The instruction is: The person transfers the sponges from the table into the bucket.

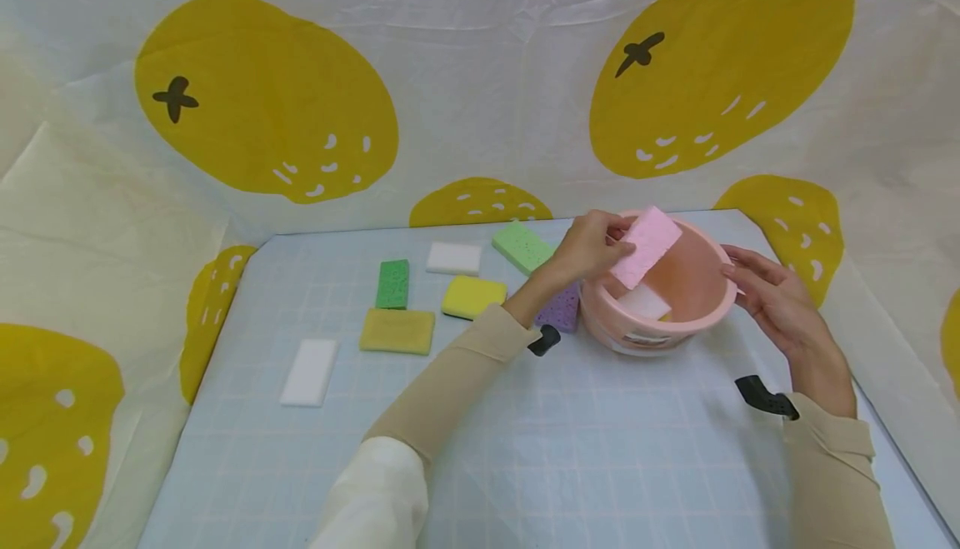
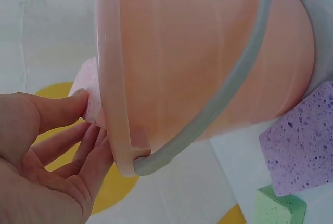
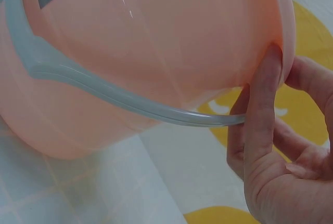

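Observation:
My left hand (image 1: 609,242) pinches a pink sponge (image 1: 647,246) by one end and holds it tilted over the mouth of a pink bucket (image 1: 675,334). A white sponge (image 1: 643,302) lies inside the bucket. In the left wrist view the left hand (image 2: 57,146) has thumb and fingers on the pink sponge (image 2: 87,96) behind the bucket (image 2: 197,57) rim. My right hand (image 1: 742,276) rests against the bucket's right side with its fingers nearly straight. The right wrist view shows a digit of the right hand (image 3: 270,130) lying along the bucket (image 3: 156,42) wall up to the rim.
A purple sponge (image 1: 561,309) lies against the bucket's left side, a light green one (image 1: 522,246) behind it. Further left lie white (image 1: 453,258), yellow (image 1: 473,296), dark green (image 1: 393,284), mustard (image 1: 397,331) and another white (image 1: 309,371) sponge. A lemon-print cloth walls the table.

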Available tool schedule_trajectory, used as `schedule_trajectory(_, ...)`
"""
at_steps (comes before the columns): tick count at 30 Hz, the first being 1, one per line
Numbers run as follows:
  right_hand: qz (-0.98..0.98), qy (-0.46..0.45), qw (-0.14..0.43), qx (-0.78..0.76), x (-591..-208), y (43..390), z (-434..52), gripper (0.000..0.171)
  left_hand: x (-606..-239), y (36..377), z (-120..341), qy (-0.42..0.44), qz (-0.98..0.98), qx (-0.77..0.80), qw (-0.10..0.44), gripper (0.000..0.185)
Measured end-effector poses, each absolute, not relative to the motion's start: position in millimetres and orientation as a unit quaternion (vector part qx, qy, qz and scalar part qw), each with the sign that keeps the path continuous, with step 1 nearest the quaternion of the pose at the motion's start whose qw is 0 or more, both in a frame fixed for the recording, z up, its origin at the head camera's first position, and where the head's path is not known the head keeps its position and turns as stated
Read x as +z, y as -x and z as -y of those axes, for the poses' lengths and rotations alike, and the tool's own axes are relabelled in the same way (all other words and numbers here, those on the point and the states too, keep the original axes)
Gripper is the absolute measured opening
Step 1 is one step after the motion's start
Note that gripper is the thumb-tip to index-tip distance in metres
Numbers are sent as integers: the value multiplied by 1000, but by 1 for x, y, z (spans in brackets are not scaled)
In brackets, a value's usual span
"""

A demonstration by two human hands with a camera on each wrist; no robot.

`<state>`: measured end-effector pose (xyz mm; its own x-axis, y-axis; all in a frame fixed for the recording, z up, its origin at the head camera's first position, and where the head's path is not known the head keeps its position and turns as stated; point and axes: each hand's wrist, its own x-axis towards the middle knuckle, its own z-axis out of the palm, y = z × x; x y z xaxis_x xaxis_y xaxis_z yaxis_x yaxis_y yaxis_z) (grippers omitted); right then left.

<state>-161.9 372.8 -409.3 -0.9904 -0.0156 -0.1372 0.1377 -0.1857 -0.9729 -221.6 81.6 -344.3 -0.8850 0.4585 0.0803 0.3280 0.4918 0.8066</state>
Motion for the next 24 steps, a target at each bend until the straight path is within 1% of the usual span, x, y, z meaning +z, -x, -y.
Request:
schedule_trajectory(6, -633, -42, 46, -771, -410, 162, -372, 35, -345, 222, -95, -223, -905, 355, 67, 33)
schedule_trajectory(10, -634, -40, 46, -771, -410, 163, -372, 34, -348, 222, -100, -242, -929, 275, 44, 31)
schedule_trajectory(13, -632, -39, 47, -772, -410, 163, -372, 33, -348, 220, -105, -252, -941, 225, 32, 37)
schedule_trajectory(17, -630, -42, 49, -774, -409, 163, -372, 32, -350, 217, -115, -254, -954, 160, 24, 33)
schedule_trajectory(20, -632, -46, 48, -772, -409, 163, -372, 33, -355, 216, -122, -260, -960, 103, 17, 22)
schedule_trajectory(24, -638, -48, 44, -768, -410, 163, -372, 34, -363, 217, -128, -270, -962, 45, 4, 21)
